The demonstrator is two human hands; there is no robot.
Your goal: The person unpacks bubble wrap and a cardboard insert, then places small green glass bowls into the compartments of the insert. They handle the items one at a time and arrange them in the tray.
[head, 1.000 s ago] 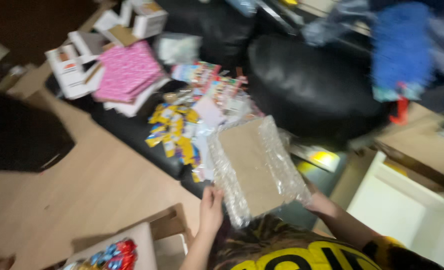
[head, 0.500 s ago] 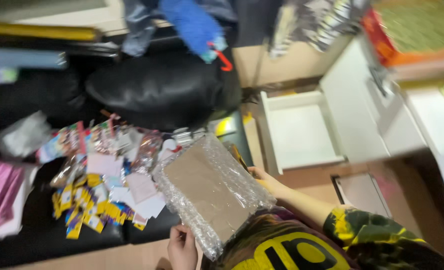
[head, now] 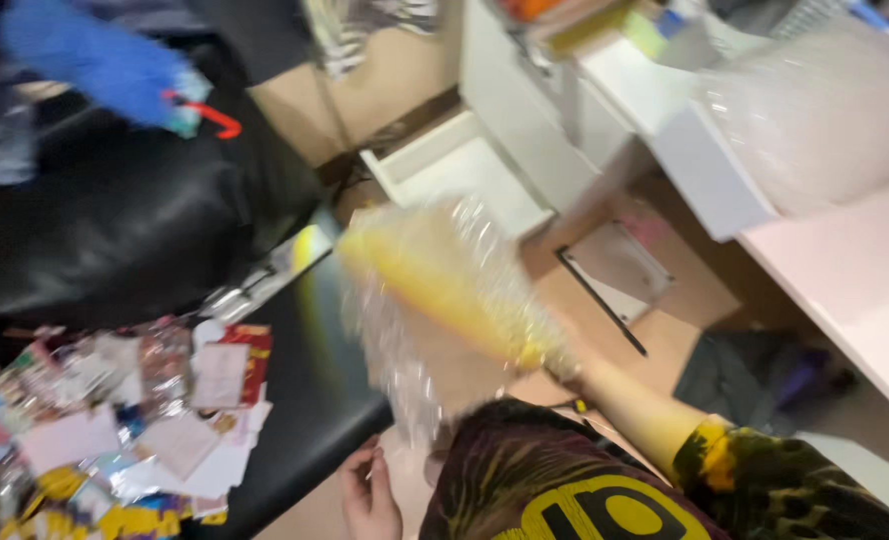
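Bubble-wrapped flat cardboard parcel (head: pixel 445 290) sits blurred at frame centre, held at its lower right end by right hand (head: pixel 565 370); finger state there can't tell; left hand (head: pixel 370 490), bottom centre, empty w/ fingers loosely curled; heap of small paper cards (head: pixel 115 430) lower left.

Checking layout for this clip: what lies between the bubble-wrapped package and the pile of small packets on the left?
In the head view, a bare stretch of black cushion separates the bubble-wrapped package from the pile of packets.
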